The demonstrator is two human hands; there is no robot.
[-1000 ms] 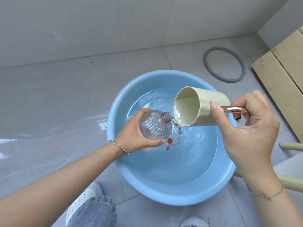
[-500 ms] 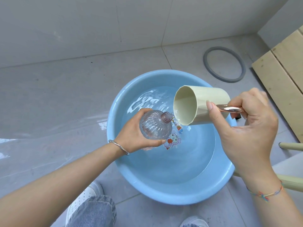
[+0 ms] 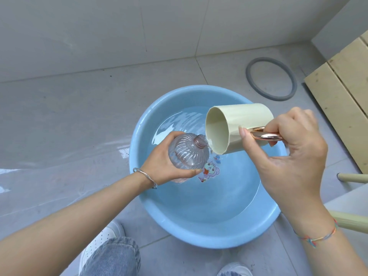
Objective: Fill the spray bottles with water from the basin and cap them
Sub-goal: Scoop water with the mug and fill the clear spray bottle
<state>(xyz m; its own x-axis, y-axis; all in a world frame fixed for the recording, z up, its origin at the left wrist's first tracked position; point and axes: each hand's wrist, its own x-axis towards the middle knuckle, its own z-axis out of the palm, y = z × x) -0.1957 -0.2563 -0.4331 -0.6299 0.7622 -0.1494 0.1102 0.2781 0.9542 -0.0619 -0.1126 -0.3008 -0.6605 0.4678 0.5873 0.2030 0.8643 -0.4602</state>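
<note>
Status: filling in progress. My left hand (image 3: 165, 163) grips the clear ribbed spray bottle (image 3: 188, 154), tilted, above the water at the left side of the blue basin (image 3: 199, 239) on the floor. My right hand (image 3: 288, 156) pinches the metal handle of the cream cup (image 3: 239, 121), tipped so that water runs onto the bottle's neck. Remaining, by my estimate: finish filling, then cap. The fill level is hard to read. No cap or other bottles are in view.

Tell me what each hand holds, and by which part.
The left hand grips the clear ribbed bottle round its lower body; the right hand holds the cream cup by its metallic handle.
</note>
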